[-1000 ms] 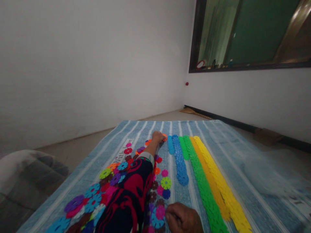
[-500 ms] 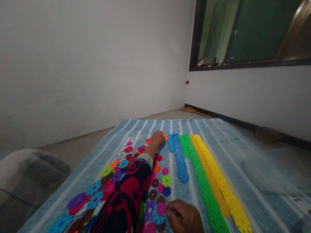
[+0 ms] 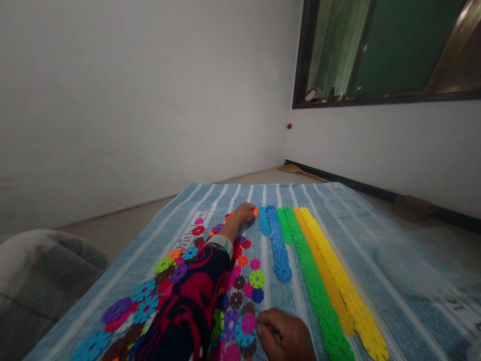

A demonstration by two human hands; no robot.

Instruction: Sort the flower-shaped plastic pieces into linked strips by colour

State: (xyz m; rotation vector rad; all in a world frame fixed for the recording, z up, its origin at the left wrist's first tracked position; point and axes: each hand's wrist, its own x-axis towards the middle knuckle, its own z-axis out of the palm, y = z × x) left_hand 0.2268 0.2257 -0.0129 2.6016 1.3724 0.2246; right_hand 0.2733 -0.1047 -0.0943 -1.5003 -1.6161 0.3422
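My left hand (image 3: 245, 212) reaches to the far part of the cloth, its fingers pinched at an orange interlocking disc (image 3: 256, 212), just left of the short light-blue row (image 3: 264, 221). My right hand (image 3: 287, 335) rests curled near the front, beside a blue notched disc with a pink one (image 3: 248, 323) on it; what its fingers hold, if anything, is hidden. Mixed notched plastic discs (image 3: 146, 308) lie loose under and around my left sleeve. To the right run overlapping rows: blue (image 3: 279, 250), green (image 3: 315, 281), orange-yellow (image 3: 330, 286) and yellow (image 3: 349, 291).
A blue-and-white striped cloth (image 3: 376, 301) lies under everything. Clear plastic bags (image 3: 409, 260) sit at its right side. A grey-white covered shape (image 3: 41, 281) stands at the left. Behind are a white wall (image 3: 143, 100) and a broom (image 3: 296, 170) on the floor.
My left hand has shifted very slightly at the orange disc, which now shows more clearly at its fingertips. My right hand stays where it was, and the rows look the same.
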